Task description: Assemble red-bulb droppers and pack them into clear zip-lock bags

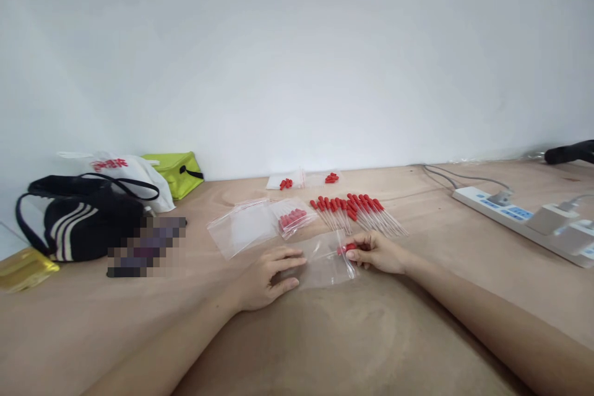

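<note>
Some bagged droppers (292,218) look done, loose droppers (370,205) remain on the tabletop (371,346), right hand (378,252) pinching red bulbs (344,249) at the mouth of a clear bag (320,269) (left hand (266,279) loosely spread, bottom end).

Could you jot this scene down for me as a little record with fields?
Left hand: this hand rests at the left end of a clear bag, thumb and fingers apart
Right hand: this hand pinches red-ended sticks at the bag's right end
Stick position: pale stems inside the bag, red ends near its right edge
Just beyond: loose red-ended sticks, fanned out
Left of those: a bag holding red-ended pieces, beside flat clear bags
Far left: black striped bag
Far right: power strip
</note>
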Tool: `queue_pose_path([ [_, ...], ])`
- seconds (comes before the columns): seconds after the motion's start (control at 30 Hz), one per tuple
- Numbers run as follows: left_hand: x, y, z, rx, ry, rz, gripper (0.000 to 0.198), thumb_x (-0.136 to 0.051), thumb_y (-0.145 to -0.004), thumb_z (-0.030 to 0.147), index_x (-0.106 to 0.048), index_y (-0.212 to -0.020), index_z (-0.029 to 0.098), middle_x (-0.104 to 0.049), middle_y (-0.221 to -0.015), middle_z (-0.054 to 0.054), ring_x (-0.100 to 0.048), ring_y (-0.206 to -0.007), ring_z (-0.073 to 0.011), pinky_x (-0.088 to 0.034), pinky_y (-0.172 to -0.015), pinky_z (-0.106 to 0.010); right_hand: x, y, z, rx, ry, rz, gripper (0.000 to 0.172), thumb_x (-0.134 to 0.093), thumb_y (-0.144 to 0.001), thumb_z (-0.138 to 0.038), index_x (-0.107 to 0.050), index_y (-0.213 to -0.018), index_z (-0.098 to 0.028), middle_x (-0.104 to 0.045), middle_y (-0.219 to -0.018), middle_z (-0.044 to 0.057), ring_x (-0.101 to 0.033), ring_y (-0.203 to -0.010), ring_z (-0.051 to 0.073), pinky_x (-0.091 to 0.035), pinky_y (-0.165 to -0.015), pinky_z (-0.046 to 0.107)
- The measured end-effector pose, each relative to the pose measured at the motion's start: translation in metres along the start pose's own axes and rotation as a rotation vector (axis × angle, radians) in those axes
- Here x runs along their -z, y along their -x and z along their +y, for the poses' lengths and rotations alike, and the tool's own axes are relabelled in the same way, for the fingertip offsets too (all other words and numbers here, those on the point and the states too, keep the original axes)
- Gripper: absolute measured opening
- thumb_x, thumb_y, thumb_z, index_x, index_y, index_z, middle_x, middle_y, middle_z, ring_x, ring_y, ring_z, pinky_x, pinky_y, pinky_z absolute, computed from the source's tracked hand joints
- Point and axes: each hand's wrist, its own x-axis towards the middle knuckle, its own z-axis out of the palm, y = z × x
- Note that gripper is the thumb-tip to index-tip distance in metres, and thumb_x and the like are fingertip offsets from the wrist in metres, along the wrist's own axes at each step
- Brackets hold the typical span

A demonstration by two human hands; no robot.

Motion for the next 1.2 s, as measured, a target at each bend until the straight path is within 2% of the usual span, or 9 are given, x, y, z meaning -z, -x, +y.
queue_pose_path([
  [0.1,0.001,-0.001,0.001,-0.023,-0.027,-0.058,0.033,-0.043,-0.086,0.030,-0.050,-0.118,0.030,-0.047,-0.128,-0.003,-0.041,-0.118,-0.0206,-0.031,-0.099,-0.040,-0.005,-0.001,-0.001,0.079,0.138,0.024,0.032,-0.055,-0.074,-0.046,-0.064,-0.083,-0.017,-0.049,-0.059,-0.002,-0.042,-0.053,0.009,-0.037,-0.052,0.022],
  [0.23,0.003,-0.002,0.003,-0.025,-0.056,-0.080,0.032,-0.042,-0.087,0.030,-0.049,-0.119,0.032,-0.045,-0.129,-0.002,-0.039,-0.119,-0.0204,-0.029,-0.100,-0.042,-0.010,0.002,-0.011,0.278,0.406,0.059,0.029,-0.043,-0.083,-0.038,-0.064,-0.090,-0.018,-0.057,-0.085,0.005,-0.049,-0.077,0.016,-0.039,-0.073,0.029],
  [0.33,0.004,-0.001,0.003,-0.025,-0.068,-0.094,0.033,-0.041,-0.088,0.030,-0.048,-0.119,0.032,-0.045,-0.130,-0.001,-0.039,-0.119,-0.0202,-0.030,-0.100,-0.041,-0.009,0.005,-0.014,0.308,0.431,0.006,0.031,-0.039,-0.086,-0.034,-0.062,-0.099,-0.019,-0.057,-0.093,0.007,-0.050,-0.084,0.017,-0.038,-0.079,0.031],
  [0.43,0.004,-0.001,0.002,-0.021,-0.072,-0.092,0.033,-0.041,-0.087,0.031,-0.049,-0.119,0.032,-0.044,-0.130,-0.001,-0.038,-0.120,-0.0203,-0.029,-0.100,-0.041,-0.010,0.002,-0.008,0.239,0.261,-0.006,0.028,-0.045,-0.082,-0.037,-0.065,-0.092,-0.019,-0.061,-0.089,0.006,-0.053,-0.080,0.016,-0.041,-0.074,0.029],
  [0.53,0.004,-0.001,0.003,-0.036,-0.061,-0.074,0.033,-0.041,-0.087,0.030,-0.049,-0.119,0.033,-0.045,-0.129,-0.001,-0.039,-0.119,-0.0199,-0.029,-0.100,-0.041,-0.014,-0.004,0.002,0.073,0.126,0.155,0.027,-0.059,-0.071,-0.042,-0.067,-0.072,-0.017,-0.063,-0.070,0.003,-0.054,-0.063,0.014,-0.042,-0.059,0.026],
  [0.63,0.004,0.000,0.003,-0.045,-0.038,-0.061,0.035,-0.041,-0.087,0.029,-0.046,-0.121,0.033,-0.045,-0.129,0.000,-0.039,-0.118,-0.0199,-0.029,-0.100,-0.041,-0.017,-0.006,0.005,-0.031,0.147,0.309,0.026,-0.069,-0.059,-0.042,-0.064,-0.059,-0.017,-0.061,-0.057,0.000,-0.051,-0.053,0.012,-0.039,-0.051,0.024],
  [0.83,0.003,0.002,-0.001,0.051,0.025,0.025,0.036,-0.037,-0.088,0.028,-0.045,-0.123,0.025,-0.051,-0.123,-0.003,-0.045,-0.113,-0.0178,-0.034,-0.097,-0.037,0.001,-0.006,0.003,0.024,0.151,0.200,0.026,-0.068,-0.060,-0.041,-0.060,-0.060,-0.016,-0.059,-0.058,0.000,-0.048,-0.051,0.009,-0.036,-0.047,0.022],
  [1.03,0.001,0.000,-0.006,0.033,0.044,0.047,0.032,-0.045,-0.085,0.031,-0.055,-0.114,0.024,-0.054,-0.120,-0.004,-0.047,-0.111,-0.0196,-0.037,-0.095,-0.038,0.024,-0.021,-0.004,0.022,0.497,0.485,0.017,-0.059,-0.068,-0.033,-0.059,-0.061,-0.018,-0.061,-0.062,0.001,-0.051,-0.056,0.012,-0.038,-0.052,0.023],
  [1.2,0.002,0.001,-0.006,0.052,0.011,-0.007,0.035,-0.040,-0.087,0.034,-0.049,-0.120,0.027,-0.047,-0.127,-0.003,-0.042,-0.116,-0.0198,-0.033,-0.098,-0.039,0.019,-0.056,-0.019,-0.173,0.733,0.681,0.016,-0.053,-0.072,-0.023,-0.059,-0.085,-0.016,-0.064,-0.084,0.007,-0.058,-0.080,0.017,-0.040,-0.066,0.025],
])
